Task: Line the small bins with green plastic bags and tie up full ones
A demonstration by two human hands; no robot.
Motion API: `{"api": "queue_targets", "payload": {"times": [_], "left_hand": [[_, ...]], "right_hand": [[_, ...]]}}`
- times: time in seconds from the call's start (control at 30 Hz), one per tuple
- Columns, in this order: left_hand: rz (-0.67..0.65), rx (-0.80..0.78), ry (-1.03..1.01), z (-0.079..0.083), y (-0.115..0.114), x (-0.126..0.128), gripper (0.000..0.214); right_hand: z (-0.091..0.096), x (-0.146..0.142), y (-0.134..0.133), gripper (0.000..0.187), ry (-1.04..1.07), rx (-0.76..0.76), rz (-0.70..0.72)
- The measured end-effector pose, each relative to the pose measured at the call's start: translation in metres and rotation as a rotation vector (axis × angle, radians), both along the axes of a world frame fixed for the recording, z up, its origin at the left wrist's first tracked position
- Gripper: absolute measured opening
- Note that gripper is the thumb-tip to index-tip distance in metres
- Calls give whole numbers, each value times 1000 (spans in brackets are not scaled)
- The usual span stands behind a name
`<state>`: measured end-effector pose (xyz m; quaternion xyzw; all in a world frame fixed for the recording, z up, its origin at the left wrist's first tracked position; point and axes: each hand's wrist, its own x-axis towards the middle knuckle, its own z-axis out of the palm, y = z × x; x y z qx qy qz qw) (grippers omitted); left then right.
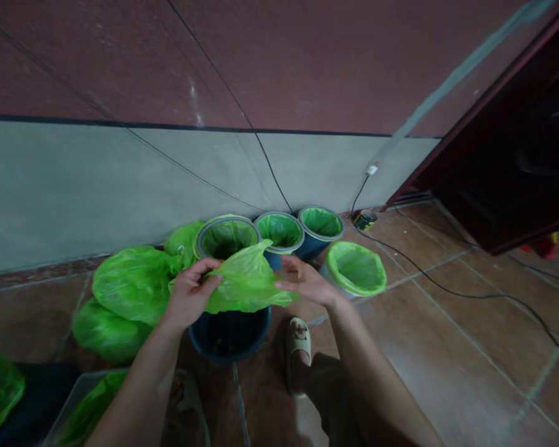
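A light green plastic bin bag [245, 279] is spread between my two hands, crumpled and partly unfolded. My left hand [193, 292] pinches its left end between thumb and fingers. At the other end, my right hand [305, 280] has its fingers curved on the bag's edge; the exact grip is partly hidden. Directly below the bag stands a dark blue bin [230, 338], with no liner showing over its rim. Behind the bag is a grey-rimmed bin [228, 233] lined in green.
Along the wall are more lined bins [279, 230] [321, 222], and a white bin [356, 270] stands to the right. Filled green bags [130, 285] lie at left, near a clear box [86, 403] with green bags. A black cable [428, 279] crosses the floor beside a can [366, 220].
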<state>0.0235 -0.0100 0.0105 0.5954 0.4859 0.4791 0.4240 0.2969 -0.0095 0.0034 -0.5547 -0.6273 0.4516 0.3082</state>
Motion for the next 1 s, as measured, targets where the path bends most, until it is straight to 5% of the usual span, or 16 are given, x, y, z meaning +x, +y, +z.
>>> {"api": "queue_targets", "payload": {"times": [0.07,0.2,0.4,0.6,0.8,1.0], "left_hand": [[-112,-14,37,0,-5,7,13],[-219,-36,133,0,-12,17,19],[-260,-51,529,-9,-4,1,32],[-153,-105,770,-14,8,-28,31],[14,-179,563,2,12,-51,25],[1,-238,-190,20,0,-53,33]], "right_hand": [[2,-12,2,72,287,-3,-36],[2,-26,10,36,578,-62,-94],[8,-16,21,24,767,87,-540],[11,7,30,23,821,231,-786],[5,30,34,22,701,430,-1030],[5,34,32,18,667,388,-1079]]}}
